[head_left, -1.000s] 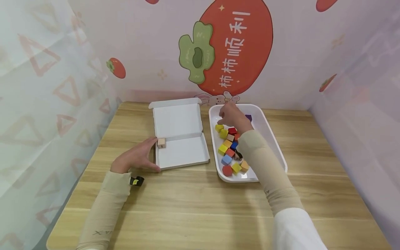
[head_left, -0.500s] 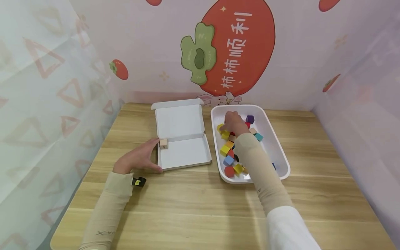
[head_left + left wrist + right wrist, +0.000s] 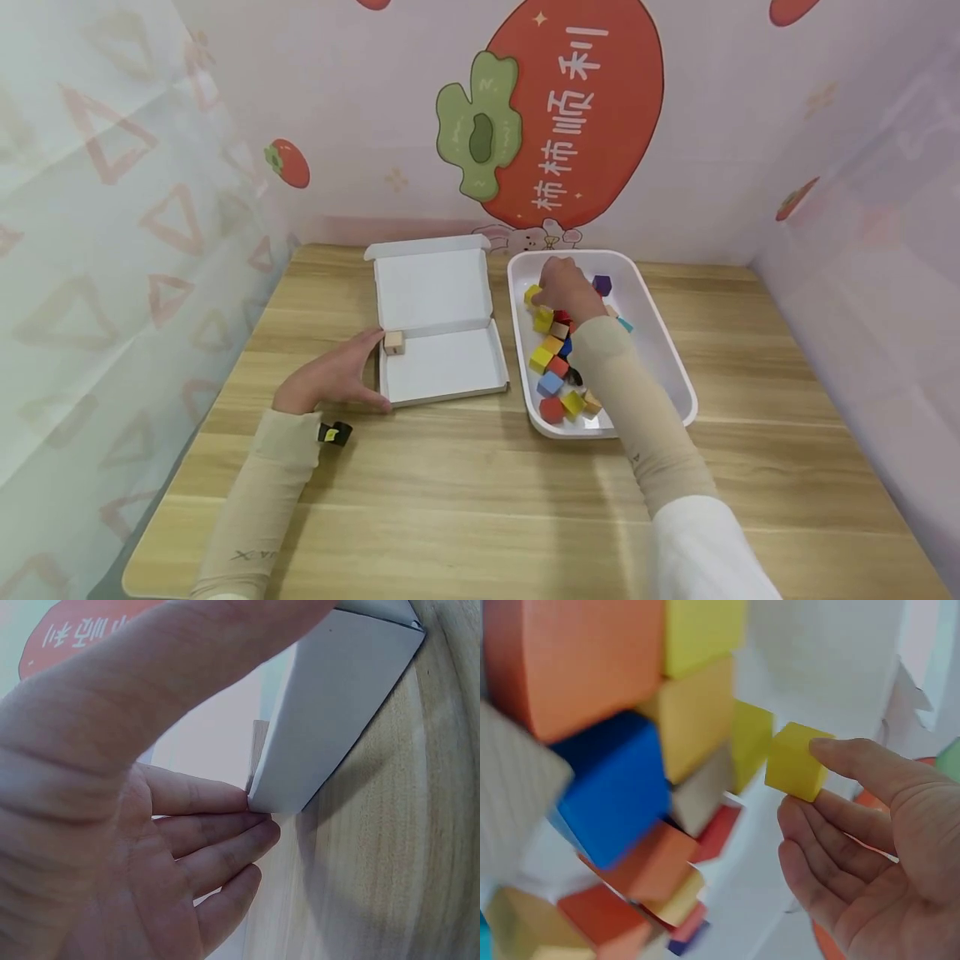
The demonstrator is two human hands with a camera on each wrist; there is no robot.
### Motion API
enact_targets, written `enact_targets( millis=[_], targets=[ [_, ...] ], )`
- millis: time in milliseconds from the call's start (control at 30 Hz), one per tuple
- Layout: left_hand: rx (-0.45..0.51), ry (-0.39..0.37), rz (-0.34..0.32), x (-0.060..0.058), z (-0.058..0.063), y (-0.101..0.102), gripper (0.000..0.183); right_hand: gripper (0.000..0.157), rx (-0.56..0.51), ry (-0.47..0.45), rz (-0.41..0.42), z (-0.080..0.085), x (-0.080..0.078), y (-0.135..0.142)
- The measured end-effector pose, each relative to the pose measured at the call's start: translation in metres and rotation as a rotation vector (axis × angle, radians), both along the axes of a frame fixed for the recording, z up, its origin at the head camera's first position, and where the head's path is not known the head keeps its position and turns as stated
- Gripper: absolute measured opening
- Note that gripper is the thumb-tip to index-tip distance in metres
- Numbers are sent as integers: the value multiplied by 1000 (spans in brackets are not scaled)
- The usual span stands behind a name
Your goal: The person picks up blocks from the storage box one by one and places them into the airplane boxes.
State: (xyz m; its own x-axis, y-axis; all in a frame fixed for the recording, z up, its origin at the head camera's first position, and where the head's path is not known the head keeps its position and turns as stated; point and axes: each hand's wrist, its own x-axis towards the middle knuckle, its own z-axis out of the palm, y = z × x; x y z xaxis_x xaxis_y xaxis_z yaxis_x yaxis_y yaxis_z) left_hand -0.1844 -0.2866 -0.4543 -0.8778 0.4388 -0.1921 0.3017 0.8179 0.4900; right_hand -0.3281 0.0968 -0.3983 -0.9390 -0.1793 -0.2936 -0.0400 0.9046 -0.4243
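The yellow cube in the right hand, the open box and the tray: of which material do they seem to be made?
Yellow cube: probably painted wood, fairly matt; even colour, and a bare cube nearby shows grain. Open box: likely smooth white cardboard; thin walls with folded flaps. Tray: perhaps glossy white plastic; rounded corners and bright glints, but enamelled metal is not excluded.

A tabletop booth [image 3: 885, 233] — wood-grain table [image 3: 465, 500], fruit-print backdrop [image 3: 577, 125], pale sheets [image 3: 90, 250] on both sides

The tray [image 3: 660, 367] looks like smooth, glossy plastic, the box [image 3: 442, 368] matt card, the cubes [image 3: 615, 787] painted wood, the worktop [image 3: 450, 500] smooth grained wood, the sleeves [image 3: 251, 500] matt cloth.
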Motion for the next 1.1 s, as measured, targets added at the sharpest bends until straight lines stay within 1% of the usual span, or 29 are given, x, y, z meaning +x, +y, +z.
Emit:
enact_targets(
  millis=[133, 233, 333, 467, 533, 667, 867, 933, 1100],
  targets=[
    [0, -16, 1, 0, 3, 2, 133, 34, -23, 57, 51, 16, 5, 2],
    [2, -30, 3, -1, 3, 2, 133, 30, -54, 87, 86, 29, 14, 2],
    [-2, -27, 1, -1, 2, 1, 133, 30, -64, 117, 132, 39, 24, 1],
    [-9, -19, 6, -1, 1, 0, 134, 28, -63, 155, 206, 49, 36, -5],
    [-10, -8, -2, -1, 0, 0, 133, 27, -66, 168, 240, 53, 42, -10],
    [-11, 1, -8, -3, -2, 0, 134, 25, -66, 191, 318, 58, 51, -23],
    [-9, -3, -6, -4, -4, -2, 135, 24, -95, 197, 424, 63, 63, -51],
    [-9, -3, -6, -4, -4, -2, 135, 23, -103, 193, 454, 64, 68, -61],
    [-2, 4, -9, -4, -4, -1, 135, 22, -117, 161, 492, 61, 78, -89]
  ],
)
